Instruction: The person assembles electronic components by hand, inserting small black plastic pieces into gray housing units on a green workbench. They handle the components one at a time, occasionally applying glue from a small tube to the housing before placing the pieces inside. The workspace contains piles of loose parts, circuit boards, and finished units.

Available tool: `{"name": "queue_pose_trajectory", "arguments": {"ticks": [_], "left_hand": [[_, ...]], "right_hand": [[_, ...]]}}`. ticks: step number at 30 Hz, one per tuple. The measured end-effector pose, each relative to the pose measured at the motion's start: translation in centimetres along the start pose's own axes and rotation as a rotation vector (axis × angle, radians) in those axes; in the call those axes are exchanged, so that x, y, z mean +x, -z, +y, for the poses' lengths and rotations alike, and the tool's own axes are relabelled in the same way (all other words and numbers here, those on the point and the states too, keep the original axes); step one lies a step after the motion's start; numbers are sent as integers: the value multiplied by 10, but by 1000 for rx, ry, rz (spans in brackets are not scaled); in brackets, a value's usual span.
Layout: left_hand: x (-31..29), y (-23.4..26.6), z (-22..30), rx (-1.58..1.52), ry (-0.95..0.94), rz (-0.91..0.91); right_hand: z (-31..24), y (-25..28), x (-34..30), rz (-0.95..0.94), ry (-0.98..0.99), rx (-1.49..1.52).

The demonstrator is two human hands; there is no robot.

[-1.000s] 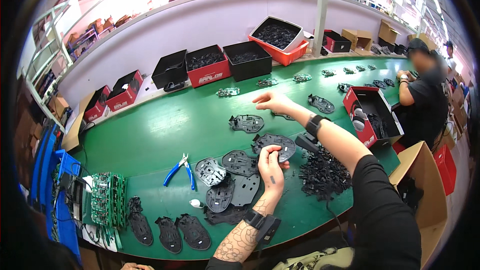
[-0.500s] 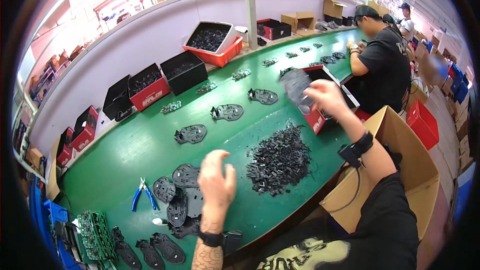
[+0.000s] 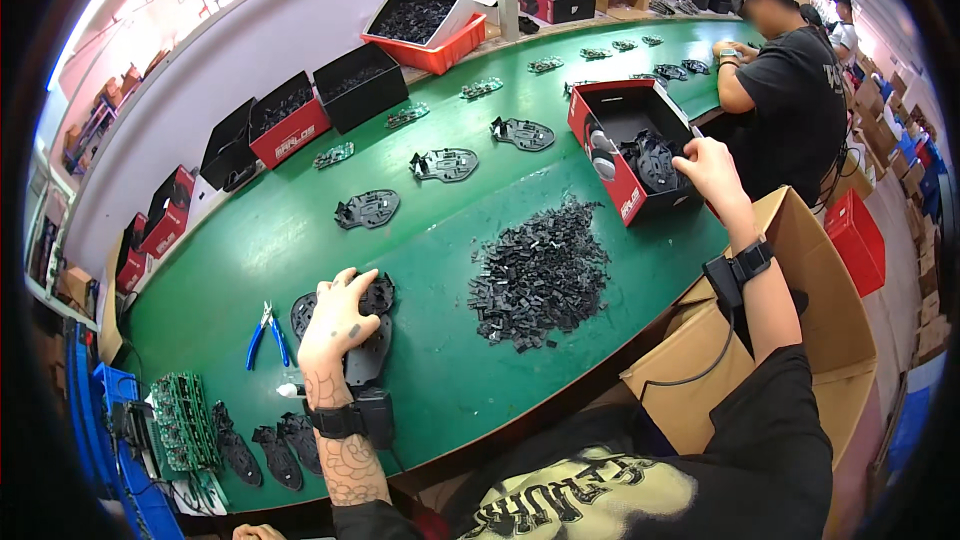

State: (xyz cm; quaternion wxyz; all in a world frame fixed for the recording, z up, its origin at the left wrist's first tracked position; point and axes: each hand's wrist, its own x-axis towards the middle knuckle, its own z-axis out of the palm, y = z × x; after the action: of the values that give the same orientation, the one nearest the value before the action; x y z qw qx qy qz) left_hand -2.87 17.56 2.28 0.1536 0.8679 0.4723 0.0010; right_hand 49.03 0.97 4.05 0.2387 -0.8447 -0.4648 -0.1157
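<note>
Black plastic makes up the ridged plate point(image 3: 655, 162) that is touched at its edge by the fingertips of the right hand point(image 3: 712, 172). Those fingers are bent and drawn nearly together; whether the plate is gripped or merely touched cannot be told. It is lying inside a red and black box point(image 3: 622, 105), over whose near side the right hand is reached. By the left hand point(image 3: 345, 315), thumb and fingers are held well apart, bowed over a cluster of dark plates point(image 3: 370, 355); nothing is seen to be held in it, and the cluster is partly covered by it. Between the two hands, small black pieces point(image 3: 540, 275) are heaped on the green table point(image 3: 435, 370). Blue-handled pliers point(image 3: 268, 335) are laid just left of the left hand, with a small white object point(image 3: 288, 391) beside its wrist. Farther left, green circuit boards point(image 3: 184, 422) are stacked. Beyond the left hand, three black mouse-shaped bases point(image 3: 443, 165) are set in a slanting row, backed by a line of loose boards point(image 3: 408, 116).
</note>
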Motion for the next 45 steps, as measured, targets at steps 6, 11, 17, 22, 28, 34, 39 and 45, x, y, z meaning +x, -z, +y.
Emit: {"name": "queue_pose_trajectory", "arguments": {"ticks": [6, 11, 17, 22, 28, 34, 39, 45], "left_hand": [[7, 0, -6, -19, -32, 39], [20, -12, 5, -122, -78, 207], [22, -6, 40, -471, -63, 635], [33, -43, 72, -1306, -41, 585], [31, -114, 75, -1672, 168, 192], [20, -101, 68, -2034, -91, 225], [19, -78, 70, -2392, 135, 192], [12, -76, 84, -1859, 15, 254]], "right_hand": [[-107, 31, -43, -403, 175, 656], [-131, -29, -87, -404, 527, 380], [-126, -63, -85, -483, 563, 350], [-136, -60, -79, -462, 594, 370], [-143, -55, -76, -387, 598, 427], [-161, -55, -79, -333, 692, 447], [-167, -58, -90, -340, 729, 496], [-174, -50, -88, -634, 286, 850]]}}
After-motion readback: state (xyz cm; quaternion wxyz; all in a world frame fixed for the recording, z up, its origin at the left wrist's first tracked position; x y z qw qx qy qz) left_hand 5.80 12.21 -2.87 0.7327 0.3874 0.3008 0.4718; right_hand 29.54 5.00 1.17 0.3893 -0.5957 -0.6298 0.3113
